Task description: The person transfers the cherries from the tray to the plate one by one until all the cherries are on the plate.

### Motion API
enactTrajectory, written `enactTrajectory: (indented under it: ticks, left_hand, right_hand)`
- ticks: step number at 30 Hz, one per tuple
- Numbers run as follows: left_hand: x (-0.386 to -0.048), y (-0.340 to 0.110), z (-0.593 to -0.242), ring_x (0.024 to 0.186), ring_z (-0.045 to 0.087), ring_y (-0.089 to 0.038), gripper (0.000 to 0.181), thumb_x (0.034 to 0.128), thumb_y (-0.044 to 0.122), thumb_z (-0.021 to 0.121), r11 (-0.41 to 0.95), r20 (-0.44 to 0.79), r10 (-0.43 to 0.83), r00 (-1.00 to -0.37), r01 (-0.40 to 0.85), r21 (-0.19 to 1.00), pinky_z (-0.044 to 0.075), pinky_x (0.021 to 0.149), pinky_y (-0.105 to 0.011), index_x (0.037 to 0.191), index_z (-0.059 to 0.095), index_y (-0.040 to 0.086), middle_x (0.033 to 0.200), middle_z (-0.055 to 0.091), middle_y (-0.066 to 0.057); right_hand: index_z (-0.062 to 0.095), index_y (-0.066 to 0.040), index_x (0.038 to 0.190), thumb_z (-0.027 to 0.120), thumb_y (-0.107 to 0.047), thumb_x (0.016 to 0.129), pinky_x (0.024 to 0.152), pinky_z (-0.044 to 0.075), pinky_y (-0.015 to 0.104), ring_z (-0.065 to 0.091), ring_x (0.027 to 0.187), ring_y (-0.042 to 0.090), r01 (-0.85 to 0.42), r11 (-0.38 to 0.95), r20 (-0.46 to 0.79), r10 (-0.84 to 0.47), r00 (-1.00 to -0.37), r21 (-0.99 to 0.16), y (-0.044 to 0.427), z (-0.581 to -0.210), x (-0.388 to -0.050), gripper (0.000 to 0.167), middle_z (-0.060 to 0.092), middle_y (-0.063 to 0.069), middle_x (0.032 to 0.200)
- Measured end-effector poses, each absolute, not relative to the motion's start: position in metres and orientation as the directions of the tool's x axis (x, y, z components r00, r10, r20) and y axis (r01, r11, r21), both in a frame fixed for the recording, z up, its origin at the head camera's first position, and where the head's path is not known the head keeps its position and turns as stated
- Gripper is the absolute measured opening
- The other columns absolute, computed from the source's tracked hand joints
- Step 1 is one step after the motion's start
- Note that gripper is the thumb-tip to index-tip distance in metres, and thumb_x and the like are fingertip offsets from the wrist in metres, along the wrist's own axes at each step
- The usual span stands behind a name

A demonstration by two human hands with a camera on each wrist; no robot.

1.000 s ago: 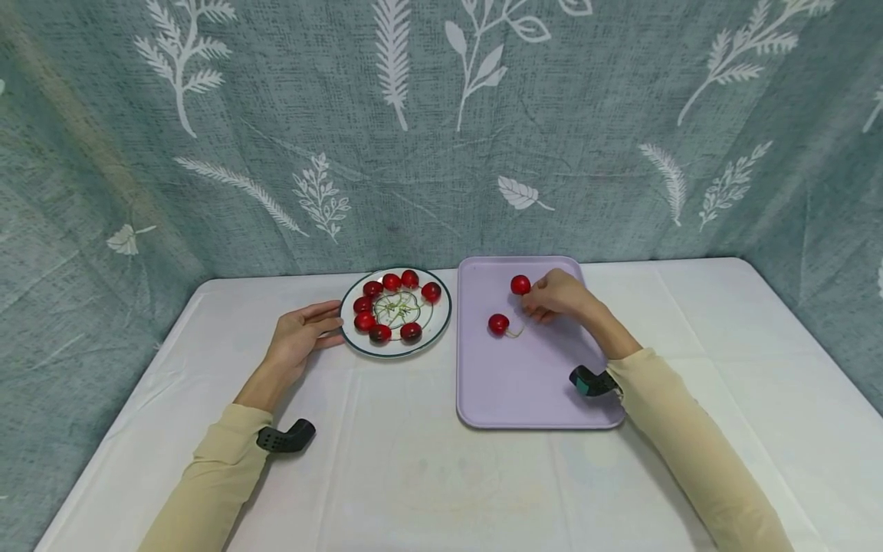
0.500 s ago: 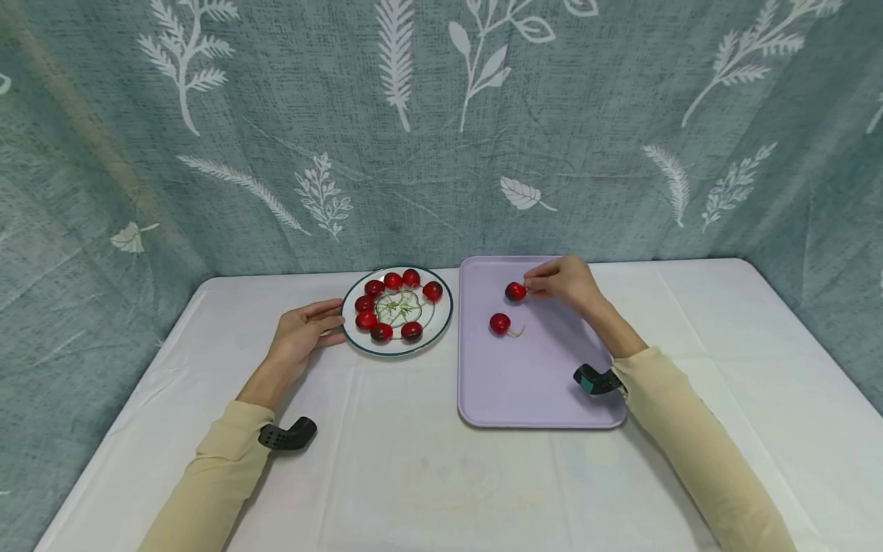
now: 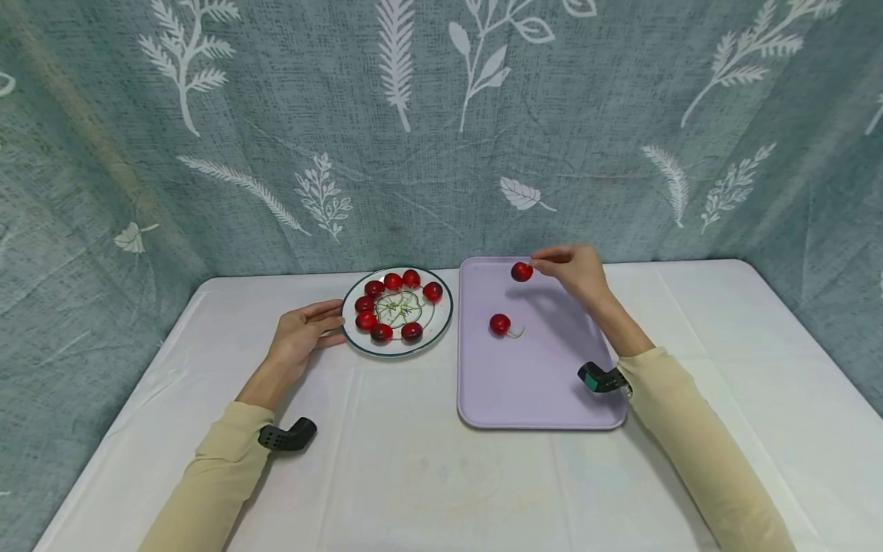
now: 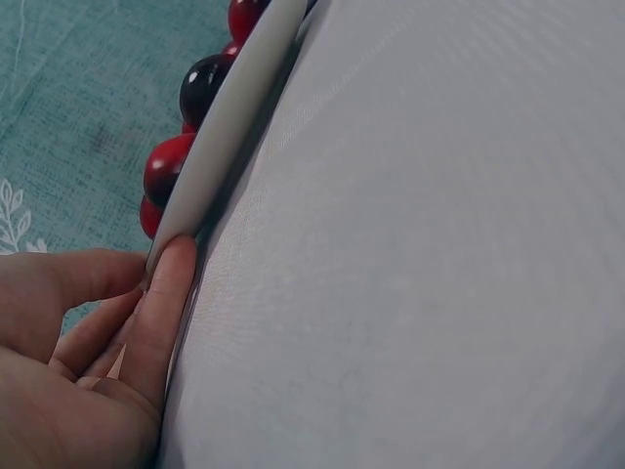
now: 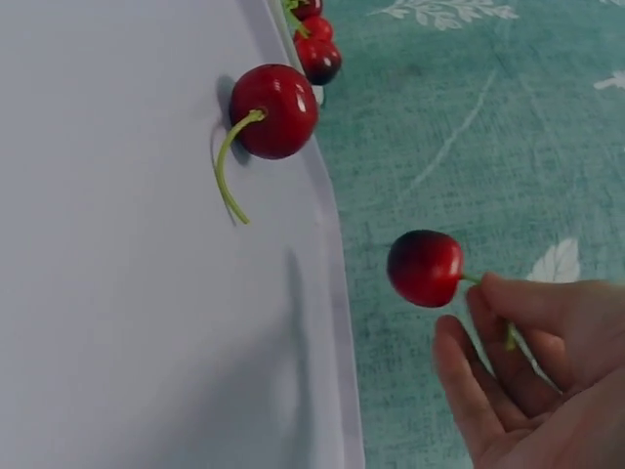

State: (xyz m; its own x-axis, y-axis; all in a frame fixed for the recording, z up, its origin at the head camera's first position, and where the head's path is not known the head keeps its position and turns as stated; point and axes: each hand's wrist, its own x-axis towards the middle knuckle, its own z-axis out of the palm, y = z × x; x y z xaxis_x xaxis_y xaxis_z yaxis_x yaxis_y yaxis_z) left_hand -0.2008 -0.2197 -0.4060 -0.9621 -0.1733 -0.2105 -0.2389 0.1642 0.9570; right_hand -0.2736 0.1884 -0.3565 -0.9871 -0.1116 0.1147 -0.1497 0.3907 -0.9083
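My left hand [image 3: 300, 333] holds the rim of a white plate [image 3: 434, 326] with a dark edge. In the left wrist view, digits lie on both sides of that rim. Several red cherries [image 3: 411, 331] form a ring on the plate, their green stems toward its middle. By its stem, my right hand [image 3: 576, 272] pinches a cherry [image 5: 427, 268], which hangs in the air over the far end of the lilac tray [image 3: 531, 391]. Another cherry [image 3: 500, 324] rests on the tray, its stem [image 5: 224, 176] curving away.
Both plate and tray stand on a white-covered table [image 3: 441, 491], with a narrow gap between them. Behind the table hangs a green leaf-patterned cloth [image 3: 428, 192]. Each wrist carries a black camera mount [image 3: 288, 435].
My right hand has taken a cherry by the stem and lifted it off the tray, up toward the far edge. The left hand stays at the plate.
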Motion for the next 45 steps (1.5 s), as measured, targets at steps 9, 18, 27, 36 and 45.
enactTrajectory:
  ticks: [9,18,27,36,45]
  left_hand:
    - [-0.201,-0.220,-0.407,0.093,0.063,-0.003,0.049,0.0978,0.002,0.057,0.156,-0.216,-0.175,-0.961,-0.243,0.957,0.060,0.082,-0.024,0.145,0.045,0.002,0.143,0.048,-0.021]
    - [-0.201,-0.220,-0.409,0.098,0.063,-0.006,0.049,0.0977,0.002,0.057,0.155,-0.208,-0.177,-0.962,-0.236,0.959,0.060,0.082,-0.024,0.146,0.045,0.002,0.143,0.047,-0.021]
    - [-0.199,-0.220,-0.410,0.092,0.062,-0.001,0.050,0.0975,0.002,0.057,0.150,-0.197,-0.166,-0.966,-0.222,0.963,0.060,0.082,-0.023,0.146,0.045,0.001,0.144,0.047,-0.021]
    - [-0.199,-0.219,-0.410,0.095,0.063,-0.004,0.049,0.0977,0.002,0.057,0.158,-0.195,-0.173,-0.965,-0.223,0.962,0.059,0.082,-0.023,0.146,0.045,0.001,0.144,0.047,-0.021]
    - [-0.201,-0.219,-0.409,0.102,0.063,-0.009,0.049,0.0978,0.003,0.057,0.156,-0.210,-0.184,-0.960,-0.239,0.958,0.060,0.082,-0.023,0.145,0.045,0.002,0.143,0.048,-0.021]
  right_hand:
    - [0.072,0.001,0.110,0.072,-0.015,0.090,0.099,0.052,0.035,0.065,0.096,0.010,-0.172,0.098,0.159,-0.134,-0.978,-0.980,0.187,-0.352,-0.272,0.026,0.072,-0.009,0.091]
    - [0.075,-0.009,0.089,0.062,0.004,0.093,0.077,0.061,0.021,0.069,0.081,0.013,-0.131,-0.266,0.187,-0.199,-0.962,-0.955,0.179,-0.349,-0.269,0.019,0.069,0.003,0.088]
    - [0.076,-0.012,0.097,0.067,0.001,0.090,0.078,0.060,0.020,0.069,0.085,0.011,-0.105,-0.145,0.137,-0.235,-0.962,-0.984,0.171,-0.352,-0.267,0.017,0.069,0.001,0.096]
    - [0.064,0.006,0.122,0.070,-0.005,0.090,0.086,0.059,0.024,0.068,0.092,0.011,-0.080,-0.025,0.084,-0.280,-0.956,-0.996,0.159,-0.356,-0.266,0.035,0.071,-0.001,0.101]
    - [0.059,0.014,0.124,0.067,-0.002,0.091,0.098,0.054,0.044,0.070,0.089,0.011,-0.084,0.023,0.070,-0.361,-0.930,-0.996,0.143,-0.360,-0.266,0.037,0.073,-0.001,0.098]
